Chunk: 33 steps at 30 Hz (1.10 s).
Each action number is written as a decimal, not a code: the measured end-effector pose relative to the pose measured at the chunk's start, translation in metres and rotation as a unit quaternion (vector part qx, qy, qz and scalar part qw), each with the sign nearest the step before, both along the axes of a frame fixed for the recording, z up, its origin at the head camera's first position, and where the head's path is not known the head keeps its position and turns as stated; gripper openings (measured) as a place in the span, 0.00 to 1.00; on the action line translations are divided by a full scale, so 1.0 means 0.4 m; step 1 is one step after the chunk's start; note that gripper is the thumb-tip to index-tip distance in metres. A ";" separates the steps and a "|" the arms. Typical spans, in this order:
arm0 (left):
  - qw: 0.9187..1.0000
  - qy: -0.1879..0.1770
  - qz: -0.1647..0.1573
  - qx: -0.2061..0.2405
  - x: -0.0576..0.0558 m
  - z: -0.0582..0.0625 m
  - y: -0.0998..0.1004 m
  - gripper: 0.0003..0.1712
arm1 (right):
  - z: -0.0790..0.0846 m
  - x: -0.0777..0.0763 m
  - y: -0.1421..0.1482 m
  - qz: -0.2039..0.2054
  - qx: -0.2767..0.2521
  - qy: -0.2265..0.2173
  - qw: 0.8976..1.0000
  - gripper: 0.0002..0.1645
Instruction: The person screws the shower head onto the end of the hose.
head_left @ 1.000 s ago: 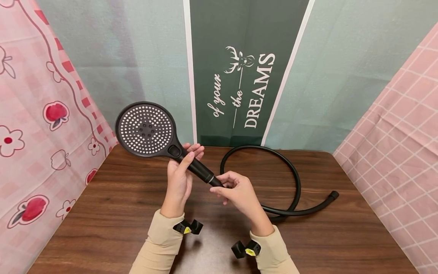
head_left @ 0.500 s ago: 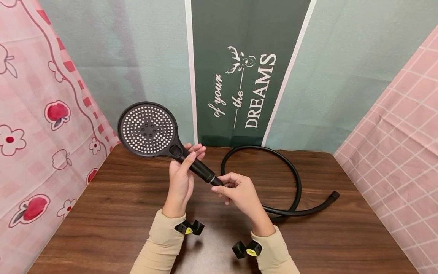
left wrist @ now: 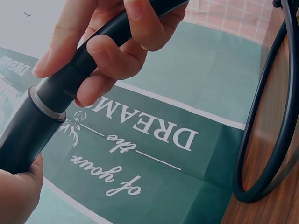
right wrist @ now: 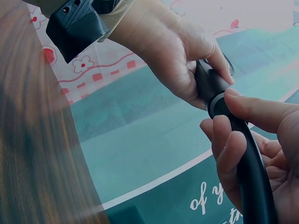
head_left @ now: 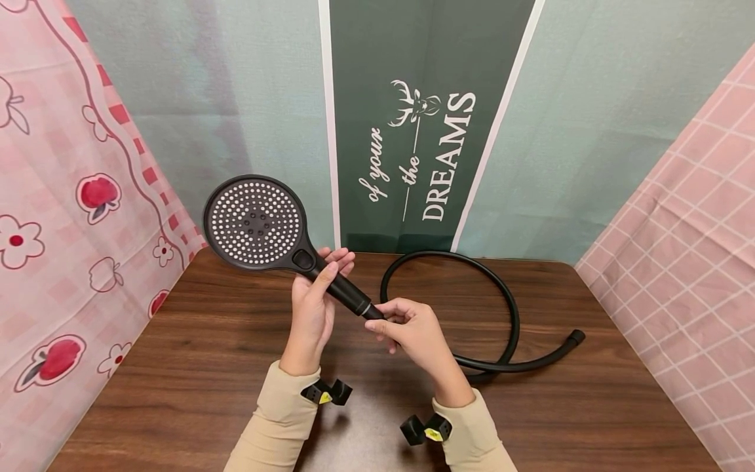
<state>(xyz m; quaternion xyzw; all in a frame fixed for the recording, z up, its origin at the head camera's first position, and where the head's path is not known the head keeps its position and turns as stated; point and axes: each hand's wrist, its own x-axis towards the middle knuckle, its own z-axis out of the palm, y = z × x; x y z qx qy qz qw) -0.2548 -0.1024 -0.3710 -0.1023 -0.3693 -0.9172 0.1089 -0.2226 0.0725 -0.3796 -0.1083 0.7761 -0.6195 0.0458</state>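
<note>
A black shower head (head_left: 253,223) with white nozzles is held up over the table, tilted with its round face toward the upper left. My left hand (head_left: 312,308) grips its handle, thumb lying along the front below the oval button. At the handle's lower end, my right hand (head_left: 407,324) pinches the connector of a black shower hose (right wrist: 254,186) between thumb and fingers. A thin silver ring (left wrist: 44,103) shows where connector and handle meet. From there the hose (head_left: 512,314) loops on the table behind and right of my right hand, its free end pointing right.
The brown wooden table (head_left: 177,393) lies beneath both hands. A green curtain (head_left: 425,39) with lettering hangs at the back edge. Pink patterned cloths line the left (head_left: 53,216) and right (head_left: 696,262) sides. Each sleeve carries a small black camera mount (head_left: 425,429).
The shower head and both hands shifted very slightly right in view between the first two frames, along with the background. Since then almost nothing has moved; both grips are the same.
</note>
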 end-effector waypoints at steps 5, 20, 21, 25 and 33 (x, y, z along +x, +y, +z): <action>1.000 -0.001 0.002 -0.002 -0.001 -0.001 0.000 0.16 | 0.001 0.000 0.000 0.003 -0.001 0.001 1.000 0.15; 1.000 0.003 0.002 0.000 0.000 -0.001 0.001 0.14 | 0.005 0.001 0.000 0.015 -0.002 0.000 1.000 0.16; 1.000 0.003 0.002 0.000 0.000 -0.001 0.001 0.14 | 0.005 0.001 0.000 0.015 -0.003 0.000 1.000 0.16; 1.000 0.003 0.001 -0.001 0.001 0.000 0.001 0.13 | 0.006 0.001 0.001 0.016 -0.002 -0.001 1.000 0.16; 1.000 0.006 0.000 -0.001 0.001 0.000 0.000 0.15 | 0.003 0.000 -0.002 0.018 0.002 -0.002 1.000 0.15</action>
